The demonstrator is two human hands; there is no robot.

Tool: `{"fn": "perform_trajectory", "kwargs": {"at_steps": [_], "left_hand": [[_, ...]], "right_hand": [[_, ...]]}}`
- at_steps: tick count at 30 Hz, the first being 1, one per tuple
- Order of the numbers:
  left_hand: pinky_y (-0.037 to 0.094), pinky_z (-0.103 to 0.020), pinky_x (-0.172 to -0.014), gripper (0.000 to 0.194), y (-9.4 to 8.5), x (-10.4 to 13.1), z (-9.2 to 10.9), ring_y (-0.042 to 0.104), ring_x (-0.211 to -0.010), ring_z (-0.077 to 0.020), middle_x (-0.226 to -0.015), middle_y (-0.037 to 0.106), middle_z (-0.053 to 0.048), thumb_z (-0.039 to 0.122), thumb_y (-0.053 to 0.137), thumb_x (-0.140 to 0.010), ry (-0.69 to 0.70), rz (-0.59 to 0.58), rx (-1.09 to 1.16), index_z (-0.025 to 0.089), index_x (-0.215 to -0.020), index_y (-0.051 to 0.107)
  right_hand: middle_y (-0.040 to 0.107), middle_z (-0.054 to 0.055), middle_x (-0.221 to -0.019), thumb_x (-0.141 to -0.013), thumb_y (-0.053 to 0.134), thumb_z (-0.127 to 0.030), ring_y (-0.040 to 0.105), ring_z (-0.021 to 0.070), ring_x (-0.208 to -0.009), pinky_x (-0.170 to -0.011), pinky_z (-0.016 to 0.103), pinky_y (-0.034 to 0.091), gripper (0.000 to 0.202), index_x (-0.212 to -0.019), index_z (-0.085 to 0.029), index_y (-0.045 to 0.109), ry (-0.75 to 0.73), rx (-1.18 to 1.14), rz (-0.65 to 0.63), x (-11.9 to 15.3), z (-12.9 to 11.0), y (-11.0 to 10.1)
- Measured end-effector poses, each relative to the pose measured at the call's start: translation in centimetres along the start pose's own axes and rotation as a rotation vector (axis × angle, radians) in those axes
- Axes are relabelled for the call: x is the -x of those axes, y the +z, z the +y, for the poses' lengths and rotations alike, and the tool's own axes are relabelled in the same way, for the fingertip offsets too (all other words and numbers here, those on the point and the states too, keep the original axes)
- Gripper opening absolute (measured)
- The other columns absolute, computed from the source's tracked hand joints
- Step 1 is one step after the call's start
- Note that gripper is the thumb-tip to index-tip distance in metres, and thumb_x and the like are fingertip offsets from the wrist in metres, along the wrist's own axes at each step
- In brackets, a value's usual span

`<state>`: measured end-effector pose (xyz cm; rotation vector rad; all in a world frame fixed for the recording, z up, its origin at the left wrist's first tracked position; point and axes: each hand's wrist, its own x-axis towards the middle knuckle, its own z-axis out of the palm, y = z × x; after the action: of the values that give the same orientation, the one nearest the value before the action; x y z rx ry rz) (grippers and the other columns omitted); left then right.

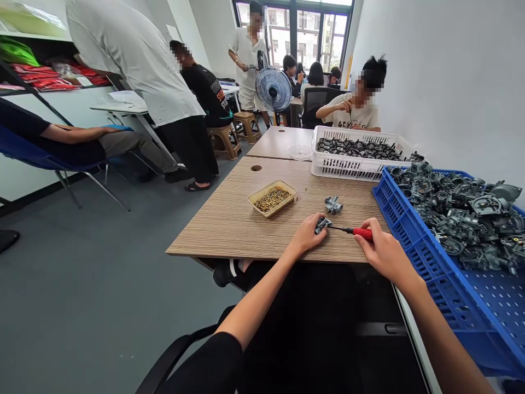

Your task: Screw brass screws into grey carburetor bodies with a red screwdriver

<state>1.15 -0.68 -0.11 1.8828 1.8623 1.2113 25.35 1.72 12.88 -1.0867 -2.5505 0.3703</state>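
Observation:
My left hand is closed round a small grey metal part near the front edge of the wooden table. From the right, my right hand grips the red handle of a screwdriver, its dark shaft reaching to the part in my left hand. A second metal part lies just behind. Further left stands a cream tray of small brass-coloured pieces. Two tiny pieces lie on the table right of that tray.
At the right a blue crate holds many metal parts. Behind it stands a white basket of dark parts, with a seated person beyond. A fan and several people are further back. The table's left edge borders the floor.

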Motion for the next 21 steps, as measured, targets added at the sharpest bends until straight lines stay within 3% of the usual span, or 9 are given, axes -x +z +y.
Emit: {"fn": "perform_trajectory", "kwargs": {"at_steps": [3,9,14,21], "left_hand": [[0.049,-0.04,-0.102,0.036,-0.01,0.01,0.04,0.062,-0.111,-0.0247,-0.115,0.068,-0.006,0.027,0.057,-0.087,-0.001,0.005,0.005,0.024,-0.123,0.056],[0.049,-0.04,-0.102,0.037,0.05,0.06,-0.04,0.062,-0.111,-0.025,-0.115,0.068,-0.006,0.027,0.057,-0.087,0.001,0.006,-0.004,0.023,-0.123,0.055],[0.049,-0.04,-0.1,0.036,0.13,0.08,-0.12,0.062,-0.109,-0.0249,-0.116,0.068,-0.006,0.027,0.057,-0.087,0.01,0.013,-0.01,0.023,-0.123,0.055],[0.049,-0.04,-0.101,0.035,0.15,0.1,-0.16,0.063,-0.11,-0.025,-0.116,0.069,-0.006,0.027,0.056,-0.088,0.013,0.02,-0.007,0.022,-0.123,0.055]], "right_hand": [[0.073,0.006,-0.085,-0.1,0.044,-0.05,0.071,0.0292,-0.076,-0.062,0.031,0.042,0.025,-0.106,-0.025,0.048,0.038,0.022,-0.001,-0.06,0.0,-0.05],[0.074,0.006,-0.096,-0.099,0.045,-0.042,0.072,0.0273,-0.082,-0.069,0.032,0.047,0.022,-0.115,-0.026,0.045,-0.027,-0.079,-0.033,0.06,0.01,0.0],[0.073,0.006,-0.093,-0.1,0.044,-0.046,0.072,0.0291,-0.083,-0.067,0.032,0.046,0.021,-0.108,-0.026,0.046,0.019,-0.026,-0.013,-0.04,0.22,0.15],[0.074,0.005,-0.097,-0.098,0.045,-0.04,0.072,0.0258,-0.081,-0.07,0.032,0.047,0.022,-0.116,-0.026,0.044,-0.036,-0.086,-0.037,0.08,0.15,0.09]]}}
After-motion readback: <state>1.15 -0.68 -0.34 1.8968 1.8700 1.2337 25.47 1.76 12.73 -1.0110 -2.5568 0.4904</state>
